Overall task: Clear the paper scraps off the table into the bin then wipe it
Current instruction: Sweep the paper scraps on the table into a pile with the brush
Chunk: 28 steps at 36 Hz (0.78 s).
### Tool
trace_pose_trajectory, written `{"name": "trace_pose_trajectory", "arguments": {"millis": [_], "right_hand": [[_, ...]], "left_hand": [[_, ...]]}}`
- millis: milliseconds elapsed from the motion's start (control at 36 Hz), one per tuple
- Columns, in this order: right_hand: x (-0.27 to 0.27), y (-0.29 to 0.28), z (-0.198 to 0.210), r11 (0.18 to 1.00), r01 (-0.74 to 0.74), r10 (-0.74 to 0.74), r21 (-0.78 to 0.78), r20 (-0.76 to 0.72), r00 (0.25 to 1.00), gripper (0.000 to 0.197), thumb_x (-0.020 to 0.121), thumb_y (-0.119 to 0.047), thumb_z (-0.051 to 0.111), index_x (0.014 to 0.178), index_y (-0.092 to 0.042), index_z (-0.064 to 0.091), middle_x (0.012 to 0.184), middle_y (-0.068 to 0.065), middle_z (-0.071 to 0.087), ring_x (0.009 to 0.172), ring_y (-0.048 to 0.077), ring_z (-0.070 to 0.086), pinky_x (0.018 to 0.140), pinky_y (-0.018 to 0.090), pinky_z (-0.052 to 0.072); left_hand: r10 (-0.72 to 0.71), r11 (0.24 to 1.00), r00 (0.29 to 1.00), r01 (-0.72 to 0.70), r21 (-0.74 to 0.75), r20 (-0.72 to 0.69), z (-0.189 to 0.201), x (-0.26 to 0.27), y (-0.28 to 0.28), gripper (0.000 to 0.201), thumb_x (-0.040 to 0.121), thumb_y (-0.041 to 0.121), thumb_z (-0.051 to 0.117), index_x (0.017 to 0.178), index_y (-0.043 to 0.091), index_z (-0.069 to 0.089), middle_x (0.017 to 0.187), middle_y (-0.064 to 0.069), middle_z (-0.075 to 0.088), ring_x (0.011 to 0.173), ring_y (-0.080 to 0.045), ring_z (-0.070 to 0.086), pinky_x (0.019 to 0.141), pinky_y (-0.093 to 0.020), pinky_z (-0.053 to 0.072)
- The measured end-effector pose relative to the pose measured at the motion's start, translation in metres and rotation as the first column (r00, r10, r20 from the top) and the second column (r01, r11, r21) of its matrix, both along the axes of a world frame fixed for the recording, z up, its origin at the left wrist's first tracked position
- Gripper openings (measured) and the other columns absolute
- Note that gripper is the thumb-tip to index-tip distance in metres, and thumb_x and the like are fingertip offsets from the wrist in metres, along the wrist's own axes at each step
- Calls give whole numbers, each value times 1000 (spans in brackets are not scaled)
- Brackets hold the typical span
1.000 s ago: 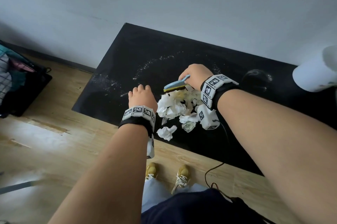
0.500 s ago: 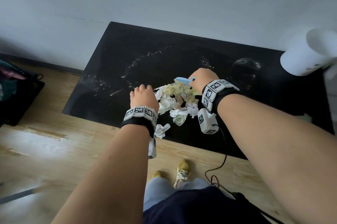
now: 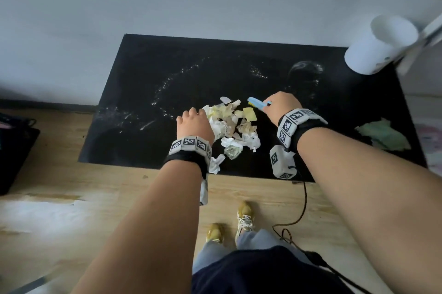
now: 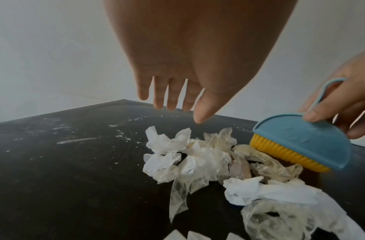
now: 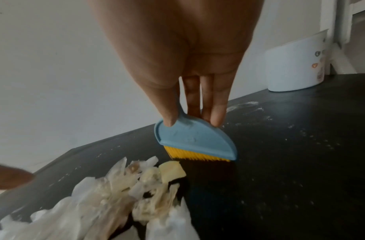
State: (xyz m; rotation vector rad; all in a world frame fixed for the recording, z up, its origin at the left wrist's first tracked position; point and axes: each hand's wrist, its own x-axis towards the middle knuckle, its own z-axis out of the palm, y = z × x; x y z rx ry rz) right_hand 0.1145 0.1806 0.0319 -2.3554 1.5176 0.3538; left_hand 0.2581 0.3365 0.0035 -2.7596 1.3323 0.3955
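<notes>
- Black table [image 3: 239,73] against a pale wall, dusted with white specks ahead of both hands; wooden floor below its near edge
- Paper scraps [image 3: 233,127] heaped between the hands, touching the left hand's inner side and just short of the brush bristles; one stray piece [image 3: 216,164] at the near table edge, beside the left wrist
- Left hand [image 3: 194,125] empty, fingers straight and slightly spread, tips pointed down toward the table at the pile's left flank
- Right hand [image 3: 281,107] pinching a blue brush [image 3: 258,103] by its back, thumb on one face and fingers on the other; yellow bristles aimed down at the pile's far right corner
- Judged the hinge of the coming move: pile lying leftward and nearer from the brush, rightward from the left hand; brush edge set across the sweep line; either hand about equally close
- White bin [image 3: 380,45] well away to the right hand's far right, at the table corner; green cloth [image 3: 382,135] to that arm's right
- Left wrist view alone showing the open fingers clear of the surface; right wrist view alone showing a gap between bristles [image 5: 196,155] and table; head view alone showing bin, cloth and stray piece together
</notes>
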Motion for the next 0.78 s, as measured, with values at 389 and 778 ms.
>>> {"name": "trace_pose_trajectory", "arguments": {"millis": [389,778], "right_hand": [[-49,21,36,962,261,-233,-80,258,938,27,91,-17,46,96,-13,72,83,7,66,69,23,56,61,30,45],[-167,-24,67,901,418,-350,-115,378,857,27,91,-21,49,87,-5,70,82,12,68,79,31,63,68,35,50]], "left_hand": [[-213,975,977,213,-63,17,29,-31,-26,44,89,14,46,133,12,45,133,-7,48,126,-27,42,112,-43,31],[-382,918,923,385,-100,47,65,-130,-119,44,92,15,44,135,13,43,140,-9,44,131,-28,38,114,-43,28]]}}
